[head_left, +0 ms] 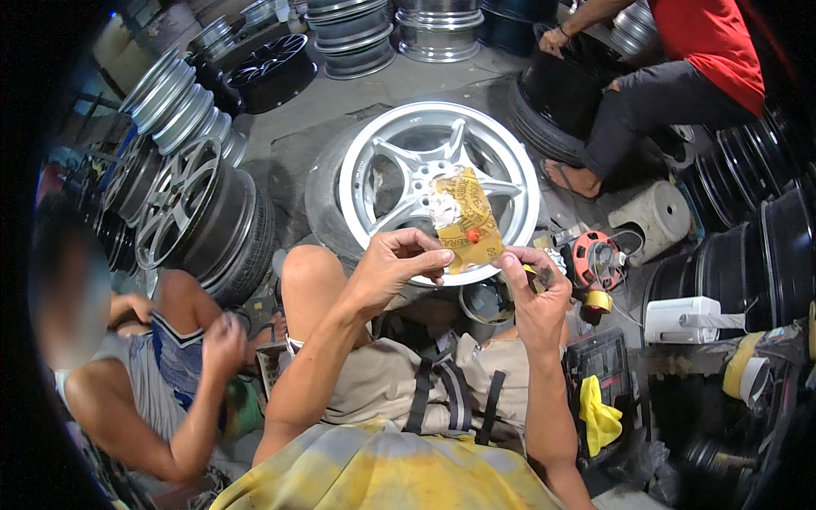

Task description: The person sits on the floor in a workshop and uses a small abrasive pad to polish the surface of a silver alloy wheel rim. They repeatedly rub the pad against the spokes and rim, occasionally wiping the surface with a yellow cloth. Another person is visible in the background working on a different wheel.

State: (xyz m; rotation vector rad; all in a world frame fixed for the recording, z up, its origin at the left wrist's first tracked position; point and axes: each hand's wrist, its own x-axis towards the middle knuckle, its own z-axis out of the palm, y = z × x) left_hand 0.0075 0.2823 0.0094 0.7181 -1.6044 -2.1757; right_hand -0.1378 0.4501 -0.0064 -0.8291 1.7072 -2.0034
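Note:
Between my two hands is a yellow-brown piece of sandpaper (478, 202), its printed backing facing up. A smear of white paste (444, 211) covers its left part, and a small red-orange blob (473, 235) sits lower down. My left hand (393, 265) pinches the lower left corner between thumb and fingers. At the lower right corner my right hand (540, 293) grips it; a bit of something yellow shows by those fingers, too small to name. Beneath the sheet lies a silver six-spoke wheel rim (365, 140), face up on a tire (323, 200).
On the left a person (127, 391) sits close by; another in a red shirt (705, 51) works at a dark wheel (557, 93). Stacked rims (183, 102) stand around. To my right are a red cord reel (597, 259), a stool (650, 217) and a yellow cloth (600, 416).

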